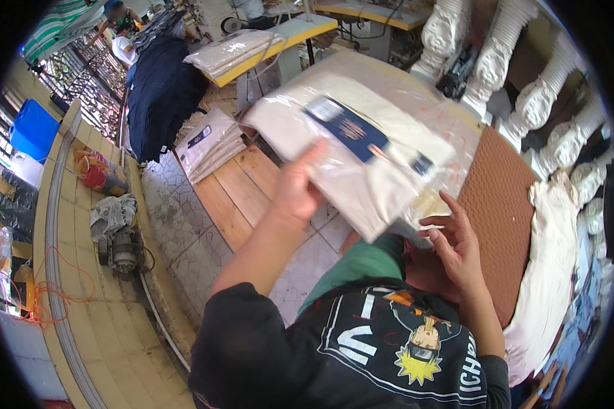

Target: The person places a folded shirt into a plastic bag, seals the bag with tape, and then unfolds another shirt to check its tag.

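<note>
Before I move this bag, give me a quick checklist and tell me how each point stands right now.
1. Left hand on the bagged cream garment: ok, it grips the near left edge.
2. Right hand gripping the bag too: cannot tell, its fingers are by the lower right corner but contact is unclear.
3. Navy label showing: ok, it faces up through the plastic.
4. Bag sealed: cannot tell, glare and blur hide the closure.
5. Stack of bagged garments lying flat on the wooden boards: ok.
</note>
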A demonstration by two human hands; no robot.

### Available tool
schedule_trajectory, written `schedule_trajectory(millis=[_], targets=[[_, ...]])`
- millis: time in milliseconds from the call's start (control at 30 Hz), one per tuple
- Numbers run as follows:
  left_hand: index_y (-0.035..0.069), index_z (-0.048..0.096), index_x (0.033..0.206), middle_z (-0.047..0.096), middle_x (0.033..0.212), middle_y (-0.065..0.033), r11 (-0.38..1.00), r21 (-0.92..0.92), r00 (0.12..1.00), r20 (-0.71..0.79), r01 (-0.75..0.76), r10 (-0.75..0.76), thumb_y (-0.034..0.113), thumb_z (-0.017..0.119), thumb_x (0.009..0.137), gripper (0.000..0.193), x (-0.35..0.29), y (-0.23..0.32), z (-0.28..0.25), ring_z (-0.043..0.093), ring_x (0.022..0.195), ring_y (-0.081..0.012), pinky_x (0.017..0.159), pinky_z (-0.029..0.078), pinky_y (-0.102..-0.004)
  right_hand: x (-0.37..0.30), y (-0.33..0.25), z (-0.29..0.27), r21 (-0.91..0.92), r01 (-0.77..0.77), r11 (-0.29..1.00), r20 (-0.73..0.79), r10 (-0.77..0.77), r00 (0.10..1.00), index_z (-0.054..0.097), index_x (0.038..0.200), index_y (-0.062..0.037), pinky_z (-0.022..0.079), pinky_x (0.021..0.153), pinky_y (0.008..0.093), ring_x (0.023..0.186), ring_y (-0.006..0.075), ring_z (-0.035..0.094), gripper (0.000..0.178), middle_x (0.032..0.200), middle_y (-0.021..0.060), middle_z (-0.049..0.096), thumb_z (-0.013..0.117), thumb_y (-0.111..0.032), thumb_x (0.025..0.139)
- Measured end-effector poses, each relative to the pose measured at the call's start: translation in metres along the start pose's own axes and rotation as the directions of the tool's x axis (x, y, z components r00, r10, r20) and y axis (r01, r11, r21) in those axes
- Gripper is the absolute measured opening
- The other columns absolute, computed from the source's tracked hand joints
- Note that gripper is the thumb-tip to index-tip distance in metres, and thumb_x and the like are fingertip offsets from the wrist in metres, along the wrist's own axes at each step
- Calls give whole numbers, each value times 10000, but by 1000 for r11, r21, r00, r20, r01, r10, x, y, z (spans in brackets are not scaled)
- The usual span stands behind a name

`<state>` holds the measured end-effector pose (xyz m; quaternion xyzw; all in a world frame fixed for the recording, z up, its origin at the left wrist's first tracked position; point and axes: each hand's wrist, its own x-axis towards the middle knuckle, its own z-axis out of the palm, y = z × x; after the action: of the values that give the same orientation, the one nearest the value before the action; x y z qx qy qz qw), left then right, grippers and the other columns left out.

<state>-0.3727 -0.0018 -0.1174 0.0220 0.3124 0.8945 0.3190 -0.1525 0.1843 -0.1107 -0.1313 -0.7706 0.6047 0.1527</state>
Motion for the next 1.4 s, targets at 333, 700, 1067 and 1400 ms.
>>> schedule_trajectory(millis=[333, 700, 1067, 1400], targets=[[-26, 420, 1234, 520, 1206, -151, 598, -5, 587, -204, -801, 784, 12, 564, 852, 411, 199, 235, -38, 535, 1099, -296, 921, 471, -442, 93, 93, -33, -790, -3, 614, -176, -221, 959, 367, 1335, -33, 336, 1011, 434, 1186, 394, 418, 656, 1228, 243, 470, 627, -49, 733], [57, 461, 1243, 521, 1220, -117, 618, -34, 540, -526, -785, 657, 90, 580, 845, 417, 387, 281, -57, 528, 1112, -303, 932, 428, -527, 138, 117, -22, -871, -98, 481, -185, -137, 973, 423, 1279, 12, 287, 1038, 465, 1227, 418, 372, 525, 1293, 241, 424, 534, -30, 767], [-46, 399, 1263, 486, 1259, -140, 743, -12, 605, -589, -669, 536, 149, 540, 888, 445, 429, 282, -79, 529, 1102, -360, 882, 486, -518, 145, 116, -18, -871, -121, 477, -195, -109, 975, 462, 1250, 18, 238, 1069, 465, 1260, 409, 344, 460, 1315, 231, 414, 493, -44, 796], [15, 363, 1332, 426, 1338, -167, 902, -15, 779, -512, -431, 363, 165, 589, 819, 580, 418, 270, -69, 440, 1206, -348, 977, 383, -518, 147, 117, -21, -871, -133, 473, -201, -95, 975, 462, 1254, 2, 236, 1070, 473, 1271, 396, 333, 465, 1336, 211, 401, 499, -53, 794]])
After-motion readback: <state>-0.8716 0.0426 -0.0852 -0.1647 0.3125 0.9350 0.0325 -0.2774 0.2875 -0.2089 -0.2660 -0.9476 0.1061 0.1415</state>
